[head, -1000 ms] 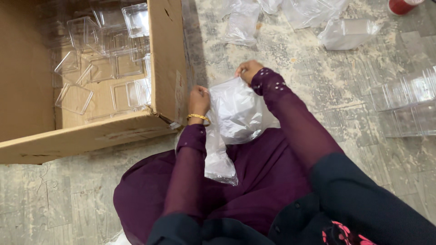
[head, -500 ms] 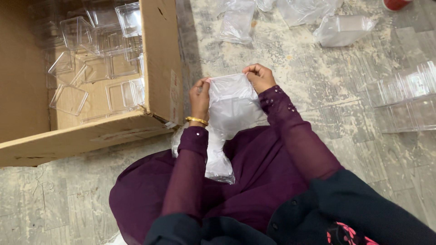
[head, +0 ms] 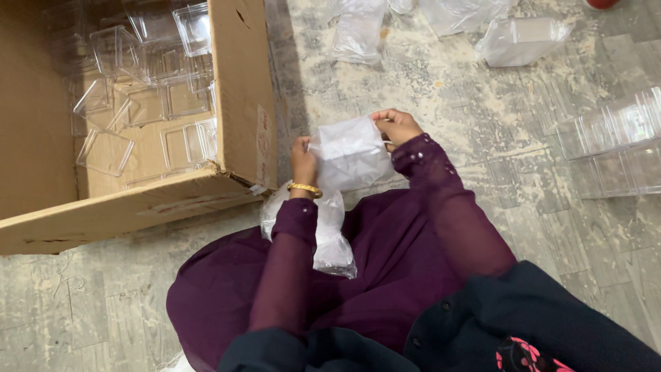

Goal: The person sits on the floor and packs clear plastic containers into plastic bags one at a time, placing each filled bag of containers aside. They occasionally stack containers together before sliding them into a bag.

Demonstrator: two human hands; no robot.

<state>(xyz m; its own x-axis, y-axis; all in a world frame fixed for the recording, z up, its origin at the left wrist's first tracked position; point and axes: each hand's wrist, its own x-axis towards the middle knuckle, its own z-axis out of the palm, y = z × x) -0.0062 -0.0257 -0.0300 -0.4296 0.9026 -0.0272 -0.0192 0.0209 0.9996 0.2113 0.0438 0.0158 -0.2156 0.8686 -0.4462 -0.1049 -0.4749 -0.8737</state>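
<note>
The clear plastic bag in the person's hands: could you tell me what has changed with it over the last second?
The right hand has moved from the top of the clear plastic bag out to its upper right corner, and the bag now lies stretched flatter between both hands. The left hand keeps its grip on the left edge. The cardboard box has not moved.

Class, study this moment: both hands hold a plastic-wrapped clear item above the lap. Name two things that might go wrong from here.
1. The left hand and right hand pinch only the top corners of the wrapped item; it might slip out onto the stone floor.
2. The loose plastic bag on the lap lies half under the left arm and may slide off or snag.
</note>
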